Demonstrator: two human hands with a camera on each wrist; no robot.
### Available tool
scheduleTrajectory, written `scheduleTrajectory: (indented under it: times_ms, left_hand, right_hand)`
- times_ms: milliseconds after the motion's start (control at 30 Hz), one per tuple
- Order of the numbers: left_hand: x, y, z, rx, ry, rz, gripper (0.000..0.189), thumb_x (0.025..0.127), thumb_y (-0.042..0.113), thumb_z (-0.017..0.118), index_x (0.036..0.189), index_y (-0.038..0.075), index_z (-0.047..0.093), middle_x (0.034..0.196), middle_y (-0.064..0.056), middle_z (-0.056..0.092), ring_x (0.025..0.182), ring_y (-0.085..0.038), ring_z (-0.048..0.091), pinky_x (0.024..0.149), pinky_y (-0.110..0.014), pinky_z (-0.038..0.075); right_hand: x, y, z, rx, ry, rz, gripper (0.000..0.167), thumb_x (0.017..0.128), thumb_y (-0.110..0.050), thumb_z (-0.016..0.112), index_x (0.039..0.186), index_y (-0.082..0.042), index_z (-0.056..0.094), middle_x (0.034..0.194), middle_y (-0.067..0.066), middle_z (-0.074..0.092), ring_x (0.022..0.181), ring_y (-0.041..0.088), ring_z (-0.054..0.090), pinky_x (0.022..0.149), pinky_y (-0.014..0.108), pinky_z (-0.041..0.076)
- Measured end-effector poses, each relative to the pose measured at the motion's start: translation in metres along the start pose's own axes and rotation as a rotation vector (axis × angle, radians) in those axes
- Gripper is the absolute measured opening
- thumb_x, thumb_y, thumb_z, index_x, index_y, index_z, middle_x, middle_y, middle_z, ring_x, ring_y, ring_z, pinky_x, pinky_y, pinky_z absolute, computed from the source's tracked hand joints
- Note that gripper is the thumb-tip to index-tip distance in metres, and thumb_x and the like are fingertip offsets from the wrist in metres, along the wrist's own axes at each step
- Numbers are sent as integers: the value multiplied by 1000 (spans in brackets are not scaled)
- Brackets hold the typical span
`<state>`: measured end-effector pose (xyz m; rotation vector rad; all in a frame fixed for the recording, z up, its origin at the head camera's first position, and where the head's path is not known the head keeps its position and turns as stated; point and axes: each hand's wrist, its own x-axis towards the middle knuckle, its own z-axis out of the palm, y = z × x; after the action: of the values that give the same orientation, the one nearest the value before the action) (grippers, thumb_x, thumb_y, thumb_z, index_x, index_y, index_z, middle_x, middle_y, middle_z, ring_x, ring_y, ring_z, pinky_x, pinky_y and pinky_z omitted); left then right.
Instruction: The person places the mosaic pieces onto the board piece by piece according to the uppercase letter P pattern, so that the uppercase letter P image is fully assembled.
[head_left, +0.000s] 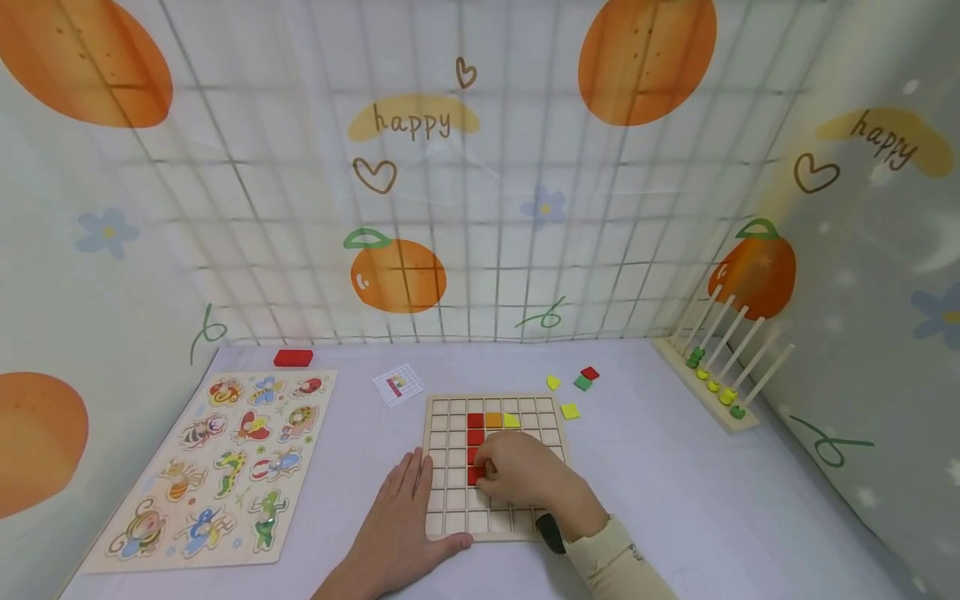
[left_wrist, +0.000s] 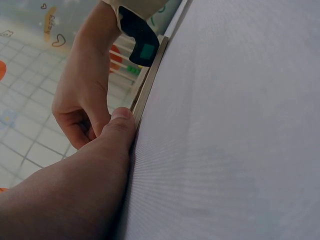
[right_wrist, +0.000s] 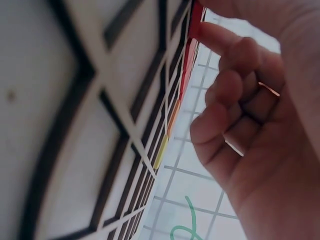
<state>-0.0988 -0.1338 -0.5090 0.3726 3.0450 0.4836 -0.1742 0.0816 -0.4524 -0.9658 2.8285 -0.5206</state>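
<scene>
A wooden grid board (head_left: 457, 475) lies on the table with a column of red square tiles (head_left: 476, 421). An orange tile (head_left: 493, 420) and a yellow tile (head_left: 512, 420) continue its top row. My left hand (head_left: 397, 521) lies flat at the board's left side, its thumb along the near edge. Over the grid, my right hand (head_left: 525, 471) pinches the lowest red tile (head_left: 474, 476) of the column between thumb and index finger. The right wrist view shows those fingers at a red tile (right_wrist: 195, 20) at the board's surface; the other fingers are curled.
Loose yellow (head_left: 570, 412), green (head_left: 583, 382) and red (head_left: 590, 372) pieces lie beyond the board's right corner. A pattern card (head_left: 398, 385) sits behind it. An insect puzzle (head_left: 247, 467) and a red block (head_left: 293, 358) are at left, a pegged bead stand (head_left: 712, 392) at right.
</scene>
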Motion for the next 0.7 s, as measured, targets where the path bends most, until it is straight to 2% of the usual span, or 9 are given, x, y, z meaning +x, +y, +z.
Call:
scheduleTrajectory:
  times_ms: [333, 567, 700]
  left_hand:
    - [0, 0, -1, -2, 4, 4, 130, 74, 97, 43, 162, 3, 24, 171, -16, 17, 159, -33, 15, 128, -52, 21]
    - [-1, 1, -2, -2, 9, 8, 128, 75, 96, 43, 161, 3, 26, 171, -16, 18, 159, -33, 15, 128, -52, 22]
    - [-1, 1, -1, -6, 6, 4, 129, 75, 97, 42, 161, 3, 26, 171, -16, 18, 159, -33, 15, 128, -52, 21]
  right_hand:
    - [1, -3, 0, 14, 7, 26, 12, 89, -27, 79, 95, -18, 80, 69, -16, 56, 64, 1, 49, 62, 19, 44]
    - [1, -6, -2, -12, 14, 28, 9, 89, -28, 79, 91, -19, 80, 65, -16, 55, 63, 1, 48, 61, 18, 43]
    - [0, -6, -1, 3, 10, 30, 10, 89, -28, 80, 94, -19, 81, 66, -16, 56, 64, 1, 49, 62, 18, 43]
